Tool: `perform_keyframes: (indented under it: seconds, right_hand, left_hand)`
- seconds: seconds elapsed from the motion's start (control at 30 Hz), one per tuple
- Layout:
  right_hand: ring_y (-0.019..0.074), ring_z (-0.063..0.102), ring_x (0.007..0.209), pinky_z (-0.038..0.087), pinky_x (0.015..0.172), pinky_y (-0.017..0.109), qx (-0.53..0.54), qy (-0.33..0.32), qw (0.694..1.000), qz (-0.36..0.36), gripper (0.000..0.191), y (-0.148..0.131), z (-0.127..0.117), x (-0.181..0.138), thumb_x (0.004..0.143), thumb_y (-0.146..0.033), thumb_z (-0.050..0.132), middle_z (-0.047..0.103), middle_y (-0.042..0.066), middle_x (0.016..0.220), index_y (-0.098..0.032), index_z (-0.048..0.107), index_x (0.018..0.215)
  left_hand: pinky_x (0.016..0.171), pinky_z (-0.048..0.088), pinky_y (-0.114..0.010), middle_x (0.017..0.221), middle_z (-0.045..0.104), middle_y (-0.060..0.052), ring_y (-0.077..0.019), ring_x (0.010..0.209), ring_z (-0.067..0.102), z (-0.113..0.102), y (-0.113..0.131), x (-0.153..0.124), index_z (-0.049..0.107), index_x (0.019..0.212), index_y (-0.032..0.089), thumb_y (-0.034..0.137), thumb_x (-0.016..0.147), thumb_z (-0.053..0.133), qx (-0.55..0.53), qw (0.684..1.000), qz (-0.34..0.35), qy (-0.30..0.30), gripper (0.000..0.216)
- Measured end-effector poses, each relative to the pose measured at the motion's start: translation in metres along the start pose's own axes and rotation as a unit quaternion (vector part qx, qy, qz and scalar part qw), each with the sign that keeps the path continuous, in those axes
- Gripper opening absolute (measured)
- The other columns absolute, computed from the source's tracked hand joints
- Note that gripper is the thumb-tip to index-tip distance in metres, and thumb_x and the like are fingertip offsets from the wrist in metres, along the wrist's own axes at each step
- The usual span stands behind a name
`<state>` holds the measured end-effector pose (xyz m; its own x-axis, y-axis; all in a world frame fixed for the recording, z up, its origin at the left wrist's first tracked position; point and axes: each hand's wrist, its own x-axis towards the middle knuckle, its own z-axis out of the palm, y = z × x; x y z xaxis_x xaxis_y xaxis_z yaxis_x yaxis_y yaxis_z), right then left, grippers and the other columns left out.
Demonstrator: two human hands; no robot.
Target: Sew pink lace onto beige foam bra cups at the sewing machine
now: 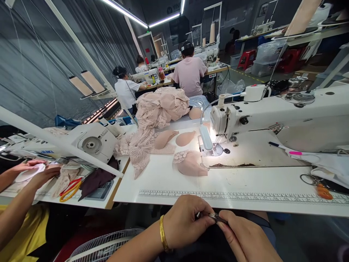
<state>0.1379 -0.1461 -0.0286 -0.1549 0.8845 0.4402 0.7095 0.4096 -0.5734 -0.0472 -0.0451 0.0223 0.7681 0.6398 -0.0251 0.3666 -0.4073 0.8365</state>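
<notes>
Just below the table's front edge, my left hand (187,222) pinches a small shiny metal piece (214,216) between thumb and fingers; a gold bangle (163,233) circles that wrist. My right hand (242,233) closes on the dark end of the same piece, and its fingertips almost meet the left ones. The piece is too small and covered to name its kind. Beyond the hands, a beige cup with a lace edge (191,163) lies beside the lit needle area of a white sewing machine (261,109). Two plain beige cups (165,139) lie farther back.
A printed ruler (231,197) runs along the front of the white table (163,182). Beige lace fabric (163,105) is heaped at the back. Keys (311,179) lie right. At left, a co-worker's hands (45,174) work near yellow-handled scissors (71,190). A fan (103,243) stands below.
</notes>
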Motion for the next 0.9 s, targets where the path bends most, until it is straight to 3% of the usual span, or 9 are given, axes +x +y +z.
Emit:
perform_keyframes:
  seconds: [0.07,0.17,0.33,0.47,0.67,0.9]
  right_hand:
    - [0.0127,0.066,0.057,0.052,0.056,0.023,-0.042,0.036,0.998,-0.019,0.017,0.001,-0.001,0.0,0.108,-0.019,0.036,0.067,-0.004,0.076,-0.025,0.052,0.105]
    - [0.0153,0.069,0.066,0.053,0.061,0.026,-0.062,0.026,0.997,-0.032,0.015,0.004,0.0,-0.003,0.105,-0.017,0.042,0.07,0.0,0.084,-0.023,0.053,0.113]
    - [0.0126,0.06,0.054,0.046,0.052,0.024,0.039,-0.037,0.999,0.008,0.017,0.003,0.004,-0.004,0.107,-0.017,0.035,0.061,-0.006,0.074,-0.028,0.04,0.095]
    - [0.012,0.06,0.054,0.047,0.051,0.023,0.083,-0.044,0.995,0.032,0.017,0.002,0.0,-0.001,0.11,-0.023,0.03,0.06,-0.008,0.072,-0.029,0.038,0.096]
    - [0.0125,0.069,0.058,0.053,0.052,0.021,-0.022,0.032,0.999,0.017,0.014,0.004,-0.019,0.002,0.112,-0.033,0.033,0.068,-0.006,0.074,-0.028,0.047,0.111]
    - [0.0121,0.07,0.06,0.053,0.054,0.023,-0.076,0.027,0.996,-0.039,0.018,-0.002,-0.026,0.01,0.108,-0.021,0.033,0.071,-0.004,0.077,-0.026,0.051,0.108]
  left_hand:
    - [0.068,0.045,-0.023,0.072,0.072,-0.001,-0.013,0.066,0.062,-0.001,-0.001,0.0,0.077,0.084,0.016,0.011,0.081,0.071,-0.001,1.0,-0.001,-0.006,0.008]
    - [0.069,0.045,-0.023,0.072,0.071,-0.001,-0.0128,0.066,0.061,-0.002,0.0,0.001,0.077,0.083,0.016,0.012,0.081,0.071,0.003,1.0,-0.007,-0.014,0.008]
    - [0.065,0.046,-0.022,0.074,0.074,-0.001,-0.0132,0.067,0.064,-0.002,0.003,0.003,0.08,0.087,0.016,0.018,0.081,0.073,-0.062,0.995,-0.068,-0.048,0.009]
    - [0.067,0.048,-0.022,0.077,0.077,-0.002,-0.0139,0.069,0.066,0.0,0.002,0.003,0.081,0.086,0.016,0.02,0.082,0.075,-0.08,0.993,-0.078,-0.03,0.008]
    - [0.07,0.048,-0.021,0.078,0.077,-0.002,-0.013,0.071,0.067,0.0,-0.006,0.0,0.08,0.087,0.017,0.019,0.084,0.076,-0.054,0.997,-0.037,0.037,0.005]
    - [0.07,0.045,-0.022,0.074,0.074,-0.001,-0.0131,0.07,0.065,0.004,-0.008,-0.004,0.075,0.09,0.018,0.015,0.089,0.07,0.068,0.99,0.096,0.073,0.006]
